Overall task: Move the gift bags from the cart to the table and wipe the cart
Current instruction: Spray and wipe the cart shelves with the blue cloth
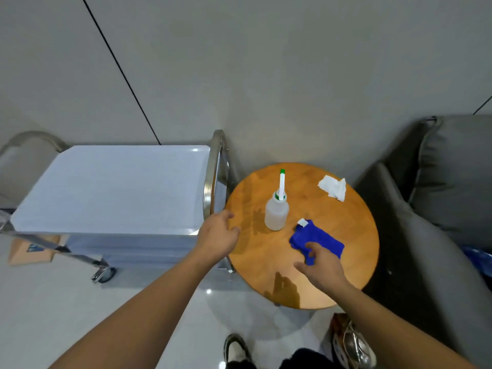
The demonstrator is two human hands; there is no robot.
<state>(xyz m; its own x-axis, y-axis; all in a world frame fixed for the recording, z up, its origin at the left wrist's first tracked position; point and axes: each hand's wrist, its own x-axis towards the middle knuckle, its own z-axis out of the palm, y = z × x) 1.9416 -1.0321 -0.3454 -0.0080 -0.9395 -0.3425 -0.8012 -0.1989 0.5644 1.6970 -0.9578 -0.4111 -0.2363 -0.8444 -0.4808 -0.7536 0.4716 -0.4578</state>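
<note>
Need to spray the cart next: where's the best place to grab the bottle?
Grip the spray bottle round its wide translucent body, not the thin nozzle. It stands upright with bare table on its left, so bring the left hand in from that side, fingers wrapping the middle.

Cart top (111,187) bare, steel handle (213,177) bars its table side — bottle (277,211) mid-table

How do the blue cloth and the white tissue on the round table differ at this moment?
The blue cloth is vivid blue and thick, while the white tissue is white and thin. The blue cloth is the larger; the white tissue is a small crumpled piece. The right hand touches the blue cloth; the white tissue lies untouched at the far side. Both rest on the round table.
</note>
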